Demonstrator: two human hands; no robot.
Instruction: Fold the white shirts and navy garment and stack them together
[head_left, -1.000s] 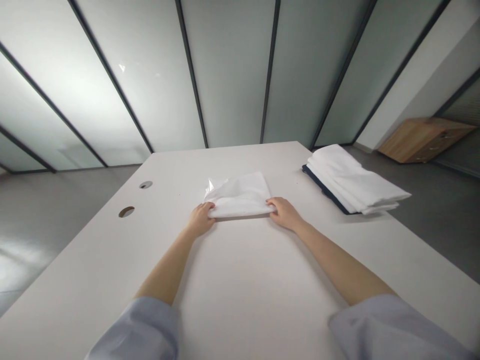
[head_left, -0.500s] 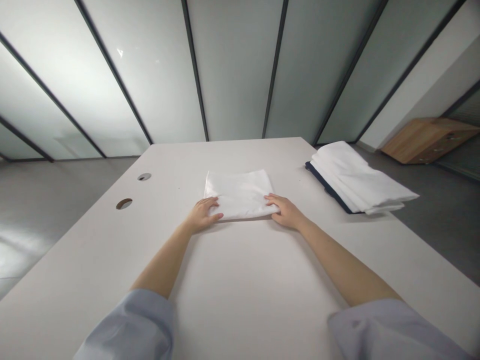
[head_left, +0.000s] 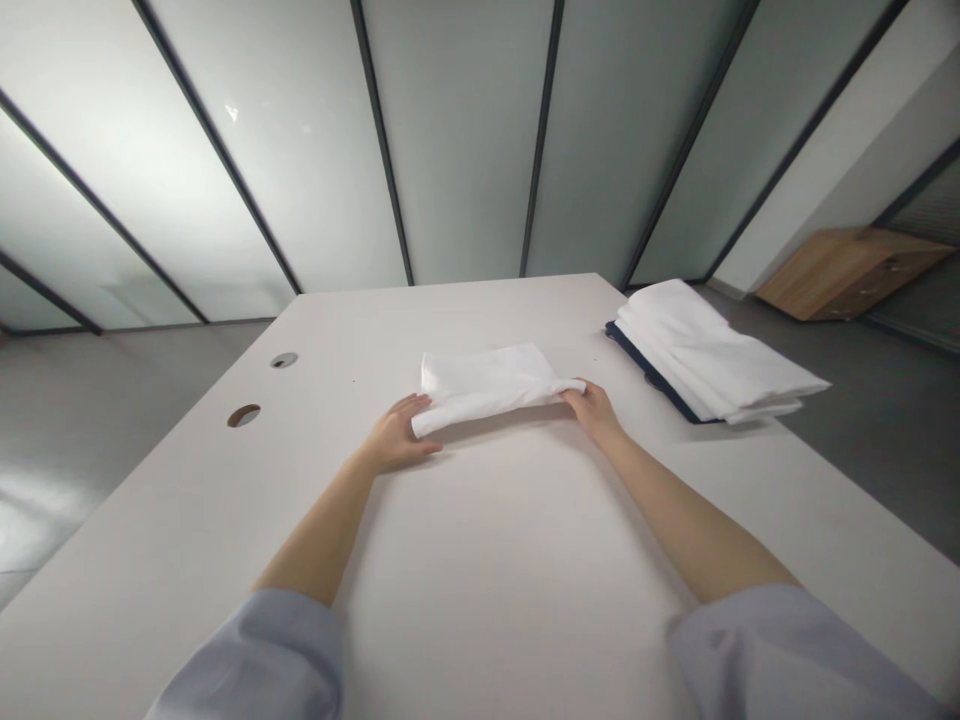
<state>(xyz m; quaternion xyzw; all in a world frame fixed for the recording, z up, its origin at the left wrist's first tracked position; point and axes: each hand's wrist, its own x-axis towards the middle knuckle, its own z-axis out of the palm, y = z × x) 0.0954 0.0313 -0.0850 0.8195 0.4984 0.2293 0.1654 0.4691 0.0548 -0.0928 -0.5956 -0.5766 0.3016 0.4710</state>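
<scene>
A folded white cloth (head_left: 487, 380) lies in the middle of the white table, its near edge lifted a little and creased. My right hand (head_left: 592, 408) pinches the near right corner of this cloth, with the fingers closed on it and the corner raised off the table. At the cloth's near left corner is my left hand (head_left: 397, 436), thumb and fingers apart. Its fingers touch or lie just beside the cloth's left end; the exact contact is hard to make out.
On the right of the table (head_left: 480, 560) lies a pile of folded white cloths (head_left: 712, 350) with a dark navy cloth (head_left: 652, 375) beneath. Two round holes (head_left: 244, 415) pierce the table's left side. Frosted glass panels rise beyond. A wooden cabinet (head_left: 847, 272) stands far right.
The cloth's near right corner has come up and away from me in my right hand, which moved right. My left hand's thumb has spread away from the cloth. The camera shifted slightly.
</scene>
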